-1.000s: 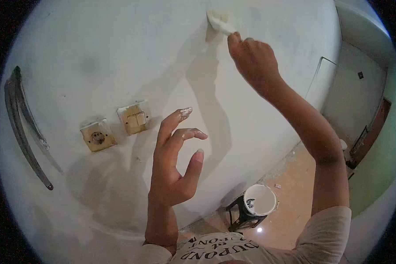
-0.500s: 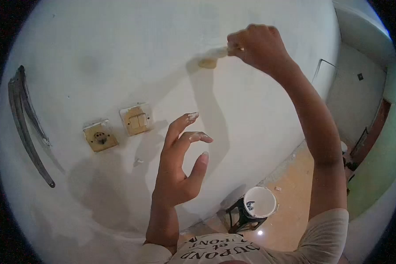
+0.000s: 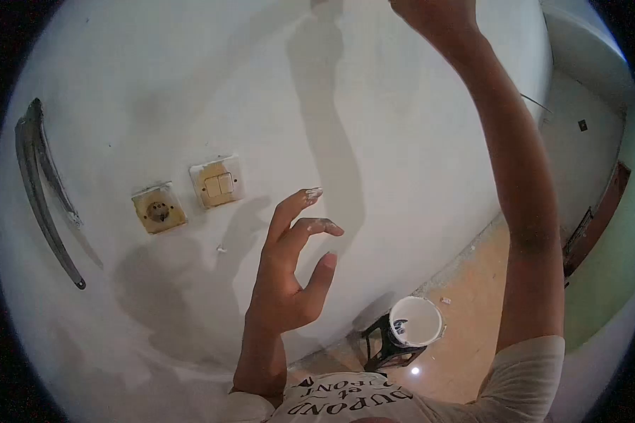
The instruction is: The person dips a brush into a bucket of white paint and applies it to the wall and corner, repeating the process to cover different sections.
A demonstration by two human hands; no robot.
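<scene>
My left hand (image 3: pixel 286 282) is held out in front of the white wall (image 3: pixel 402 176), its fingers curved and apart with nothing between them. White residue coats its fingertips. At the top of the view, my right hand (image 3: pixel 441 25) is raised near the wall and cut off by the frame edge. Its fingers are out of sight, so whatever they hold is hidden. Left of my left hand, a double light switch (image 3: pixel 217 185) and a round power socket (image 3: pixel 159 211) sit on the wall, their yellowed plates edged in white.
A grey curved strip (image 3: pixel 39 190) hangs on the wall at far left. Below, a white bucket (image 3: pixel 427 324) with something dark inside stands on a black stool (image 3: pixel 381 345) over the tan floor (image 3: pixel 462 338). A doorway with a reddish-brown frame (image 3: pixel 603 211) is at right.
My right hand has moved up the wall, partly out of view, along with the pale yellowish piece seen earlier at its fingers. My left hand keeps nearly the same place and shape.
</scene>
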